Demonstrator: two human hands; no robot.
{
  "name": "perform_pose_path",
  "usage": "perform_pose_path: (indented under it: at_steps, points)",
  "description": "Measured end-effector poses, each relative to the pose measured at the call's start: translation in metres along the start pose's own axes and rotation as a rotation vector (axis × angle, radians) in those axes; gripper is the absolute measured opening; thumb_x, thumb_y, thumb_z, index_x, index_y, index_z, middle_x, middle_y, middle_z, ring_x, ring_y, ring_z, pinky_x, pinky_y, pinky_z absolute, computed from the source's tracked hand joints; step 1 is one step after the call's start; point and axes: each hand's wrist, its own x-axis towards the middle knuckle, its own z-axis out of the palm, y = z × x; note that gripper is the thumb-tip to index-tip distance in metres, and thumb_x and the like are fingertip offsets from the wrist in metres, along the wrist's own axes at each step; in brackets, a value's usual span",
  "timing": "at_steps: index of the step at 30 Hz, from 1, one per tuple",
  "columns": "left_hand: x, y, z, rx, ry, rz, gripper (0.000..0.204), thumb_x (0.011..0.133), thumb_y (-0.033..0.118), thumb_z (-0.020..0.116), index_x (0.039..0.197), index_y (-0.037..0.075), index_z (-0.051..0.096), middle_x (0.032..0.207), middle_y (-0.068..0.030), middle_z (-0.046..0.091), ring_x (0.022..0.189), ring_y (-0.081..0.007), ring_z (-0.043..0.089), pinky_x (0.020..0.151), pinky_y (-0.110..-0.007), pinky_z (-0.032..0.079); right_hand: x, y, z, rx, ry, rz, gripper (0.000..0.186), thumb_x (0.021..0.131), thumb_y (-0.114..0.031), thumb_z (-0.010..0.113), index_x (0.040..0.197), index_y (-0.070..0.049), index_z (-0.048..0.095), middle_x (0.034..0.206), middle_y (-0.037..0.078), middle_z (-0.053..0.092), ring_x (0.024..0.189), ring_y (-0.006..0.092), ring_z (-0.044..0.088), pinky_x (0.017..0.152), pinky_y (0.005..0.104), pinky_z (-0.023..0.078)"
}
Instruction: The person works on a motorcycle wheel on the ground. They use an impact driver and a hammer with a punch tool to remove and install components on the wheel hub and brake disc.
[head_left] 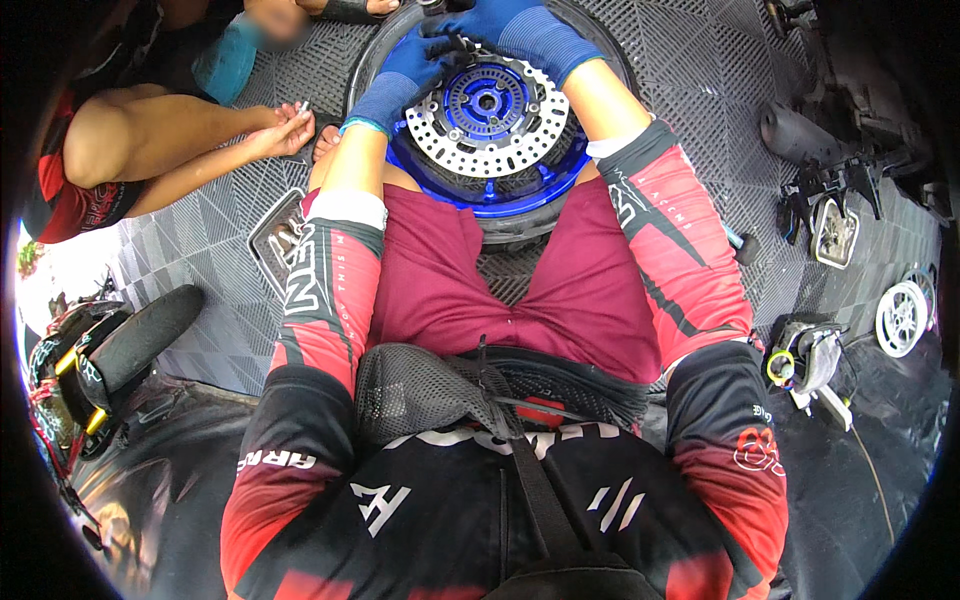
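a blue-rimmed, black-tyred wheel (pixel 488 103) lies flat between maroon-clad legs (pixel 432 260), probably for steadiness; blue-gloved left hand (pixel 425 58) and right hand (pixel 497 24) above, fingers' hold unclear.

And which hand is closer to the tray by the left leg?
Left. The left hand is ahead of the tray and to its right, by the silver disc; the right hand is farther ahead and farther right.

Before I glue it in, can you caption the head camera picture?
Blue-gloved left hand and right hand reach over a blue wheel with a perforated disc.
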Motion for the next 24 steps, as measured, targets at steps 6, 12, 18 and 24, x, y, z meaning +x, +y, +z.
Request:
perform_pose_path:
  at_steps: [6,12,18,24]
  points:
    - [-0.009,0.034,-0.022,-0.235,0.007,-0.074,0.042,0.091,0.025,0.063,0.125,0.0,0.061,0.116,-0.016,0.067,0.11,-0.0203,0.061,0.096,-0.033,0.047,-0.008,-0.001,-0.004,0.027,-0.104,-0.196,0.017,0.081,-0.006,0.07,0.098,-0.005,0.071,0.089,0.009,0.074,0.081,0.0182,0.068,0.076,0.0338,0.053]
    - [-0.018,0.07,-0.035,-0.546,0.2,0.199,0.058,0.091,0.017,0.062,0.142,0.0,0.043,0.131,-0.0138,0.057,0.121,-0.0203,0.054,0.105,-0.033,0.041,-0.005,-0.003,-0.009,0.062,-0.264,-0.239,0.024,0.081,-0.002,0.068,0.103,-0.008,0.072,0.095,0.008,0.074,0.088,0.018,0.068,0.081,0.0325,0.053]
    - [0.003,0.084,-0.028,-0.618,0.373,0.149,0.047,0.096,0.026,0.066,0.132,-0.001,0.054,0.124,-0.0103,0.062,0.112,-0.0219,0.058,0.099,-0.034,0.045,-0.008,0.0,-0.012,0.129,-0.223,-0.218,0.022,0.082,-0.002,0.065,0.101,-0.009,0.074,0.088,0.008,0.074,0.078,0.0214,0.068,0.074,0.0378,0.052]
    - [-0.002,0.046,-0.034,-0.324,0.365,0.066,0.036,0.089,0.018,0.066,0.12,0.0,0.063,0.113,-0.0106,0.069,0.103,-0.0198,0.064,0.09,-0.031,0.049,-0.122,0.033,-0.069,-0.119,0.031,0.222,0.047,0.085,-0.016,0.07,0.127,0.002,0.059,0.127,0.017,0.064,0.109,0.0245,0.062,0.097,0.0358,0.048]
